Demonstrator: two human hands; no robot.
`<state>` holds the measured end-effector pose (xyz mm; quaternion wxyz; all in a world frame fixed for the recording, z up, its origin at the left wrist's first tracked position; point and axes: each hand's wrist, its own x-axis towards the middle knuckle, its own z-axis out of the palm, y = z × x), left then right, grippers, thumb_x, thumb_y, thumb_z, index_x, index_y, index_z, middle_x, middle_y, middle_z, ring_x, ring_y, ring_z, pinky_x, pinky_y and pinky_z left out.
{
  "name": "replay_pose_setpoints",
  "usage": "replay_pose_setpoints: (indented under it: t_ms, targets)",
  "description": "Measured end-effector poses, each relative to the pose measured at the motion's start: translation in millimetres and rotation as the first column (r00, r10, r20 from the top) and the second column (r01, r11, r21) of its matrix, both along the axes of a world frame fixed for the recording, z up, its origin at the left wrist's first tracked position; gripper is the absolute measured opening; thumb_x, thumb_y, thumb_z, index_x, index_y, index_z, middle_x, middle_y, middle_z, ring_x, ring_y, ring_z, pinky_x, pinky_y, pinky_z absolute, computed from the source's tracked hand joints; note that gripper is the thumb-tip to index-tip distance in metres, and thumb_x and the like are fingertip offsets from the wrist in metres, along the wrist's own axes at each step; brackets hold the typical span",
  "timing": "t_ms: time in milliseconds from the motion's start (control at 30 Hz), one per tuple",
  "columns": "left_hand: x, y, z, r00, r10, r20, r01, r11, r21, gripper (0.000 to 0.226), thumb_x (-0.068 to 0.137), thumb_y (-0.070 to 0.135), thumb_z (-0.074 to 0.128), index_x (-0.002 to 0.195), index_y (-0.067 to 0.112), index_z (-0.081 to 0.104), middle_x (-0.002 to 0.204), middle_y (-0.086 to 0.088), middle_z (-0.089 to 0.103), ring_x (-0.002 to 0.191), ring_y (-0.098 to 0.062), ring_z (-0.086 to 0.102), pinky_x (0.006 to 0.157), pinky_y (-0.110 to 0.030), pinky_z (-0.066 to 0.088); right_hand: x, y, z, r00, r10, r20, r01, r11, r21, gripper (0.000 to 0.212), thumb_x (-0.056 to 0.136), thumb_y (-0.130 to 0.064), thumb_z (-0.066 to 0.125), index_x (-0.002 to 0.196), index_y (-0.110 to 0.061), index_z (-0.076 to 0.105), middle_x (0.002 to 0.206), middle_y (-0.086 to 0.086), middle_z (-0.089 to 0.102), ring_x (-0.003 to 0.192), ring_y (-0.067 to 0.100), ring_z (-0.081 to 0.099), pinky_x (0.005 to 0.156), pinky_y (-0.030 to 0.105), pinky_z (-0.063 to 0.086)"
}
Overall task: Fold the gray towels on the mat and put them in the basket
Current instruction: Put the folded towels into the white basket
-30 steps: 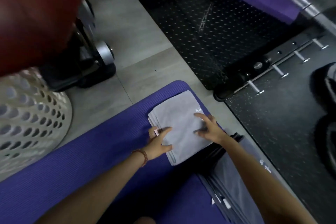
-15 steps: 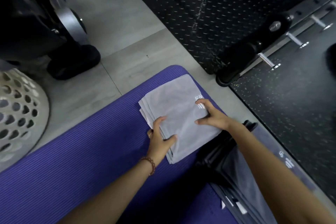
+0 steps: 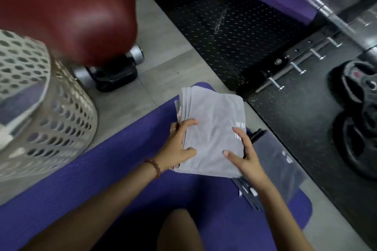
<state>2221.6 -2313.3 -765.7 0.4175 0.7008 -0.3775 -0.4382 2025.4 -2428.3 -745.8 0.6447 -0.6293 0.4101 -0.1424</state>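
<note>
Here the folded gray towel (image 3: pixel 214 128) is held between both hands over the far end of the purple mat (image 3: pixel 122 169), seemingly raised a little above it. The left hand (image 3: pixel 177 149) clasps its layered left edge, thumb on top. The right hand (image 3: pixel 244 161) holds the right edge. If either grip slackens, the loose layers could fan apart on the way to the basket (image 3: pixel 61 118) at left. More gray towels (image 3: pixel 275 159) lie under the right forearm. Around are floor tiles (image 3: pixel 163 63), black rubber flooring (image 3: pixel 224 26), weight plates (image 3: pixel 359 108) and a blurred red pad (image 3: pixel 71 6).
</note>
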Motion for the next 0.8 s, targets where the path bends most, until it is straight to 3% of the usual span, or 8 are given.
replay_pose_setpoints:
  t_ms: [100,167,300,433,567,633,733,800]
  targets:
    - [7,47,67,0.992,-0.109,0.066,0.111,0.994,-0.026,0.068,0.074,0.014,0.058,0.117,0.057,0.028,0.122,0.001,0.026,0.113,-0.011,0.035,0.098,-0.019,0.028,-5,63,54,0.999,-0.035,0.004,0.035,0.991,-0.132,0.067,0.079,-0.008,0.071,0.137,-0.022,0.041,0.141,-0.021,0.041,0.132,-0.002,0.037,0.105,0.015,0.035]
    - [15,88,105,0.979,-0.173,0.111,0.175,0.985,-0.007,0.071,0.078,0.01,0.058,0.12,0.056,0.025,0.119,0.004,0.024,0.112,-0.011,0.035,0.099,-0.022,0.03,-5,105,85,0.999,-0.046,-0.004,0.044,0.983,-0.178,0.067,0.078,-0.014,0.068,0.138,-0.023,0.039,0.14,-0.028,0.039,0.134,-0.002,0.033,0.107,0.012,0.03]
    - [51,182,166,0.959,-0.211,0.188,0.213,0.977,0.008,0.068,0.072,0.022,0.05,0.126,0.054,0.023,0.119,0.005,0.024,0.115,-0.01,0.036,0.1,-0.022,0.029,25,189,142,0.998,0.049,0.045,-0.034,0.957,-0.289,0.07,0.081,-0.015,0.067,0.135,-0.048,0.037,0.142,-0.031,0.036,0.135,-0.003,0.031,0.105,0.008,0.027]
    - [109,270,211,0.964,-0.053,0.26,0.082,0.991,-0.103,0.07,0.066,0.027,0.047,0.129,0.052,0.028,0.124,0.002,0.03,0.122,-0.002,0.034,0.102,-0.012,0.025,92,239,182,0.974,0.219,0.054,-0.185,0.915,-0.358,0.069,0.082,-0.025,0.067,0.139,-0.046,0.032,0.146,-0.024,0.035,0.137,0.003,0.031,0.107,0.011,0.026]
    - [181,326,236,0.955,0.087,0.285,-0.045,0.988,-0.15,0.065,0.076,0.032,0.054,0.134,0.046,0.028,0.132,-0.002,0.034,0.129,-0.012,0.031,0.109,-0.024,0.024,189,260,207,0.911,0.4,0.096,-0.332,0.852,-0.405,0.067,0.084,-0.025,0.068,0.14,-0.036,0.033,0.146,-0.023,0.035,0.136,0.004,0.032,0.107,0.012,0.026]
    - [215,337,241,0.946,0.154,0.285,-0.113,0.982,-0.154,0.062,0.078,0.034,0.054,0.134,0.044,0.029,0.137,0.006,0.033,0.131,-0.012,0.029,0.112,-0.021,0.019,241,259,207,0.872,0.472,0.132,-0.394,0.835,-0.383,0.066,0.084,-0.021,0.068,0.14,-0.03,0.033,0.146,-0.019,0.035,0.137,0.001,0.03,0.107,0.011,0.024]
    - [257,343,238,0.914,0.229,0.334,-0.196,0.972,-0.13,0.066,0.074,0.034,0.052,0.129,0.057,0.026,0.136,0.031,0.029,0.126,0.005,0.027,0.106,-0.007,0.015,315,249,194,0.805,0.582,0.115,-0.525,0.789,-0.321,0.066,0.082,-0.016,0.069,0.135,-0.034,0.034,0.143,-0.018,0.035,0.134,-0.007,0.029,0.108,0.01,0.022]
    - [277,344,228,0.904,0.289,0.315,-0.262,0.957,-0.126,0.068,0.07,0.032,0.053,0.127,0.06,0.026,0.134,0.034,0.029,0.124,0.011,0.028,0.103,-0.005,0.016,354,241,182,0.754,0.653,0.069,-0.606,0.732,-0.312,0.066,0.08,-0.018,0.07,0.135,-0.029,0.036,0.141,-0.02,0.035,0.132,-0.011,0.029,0.108,0.011,0.022]
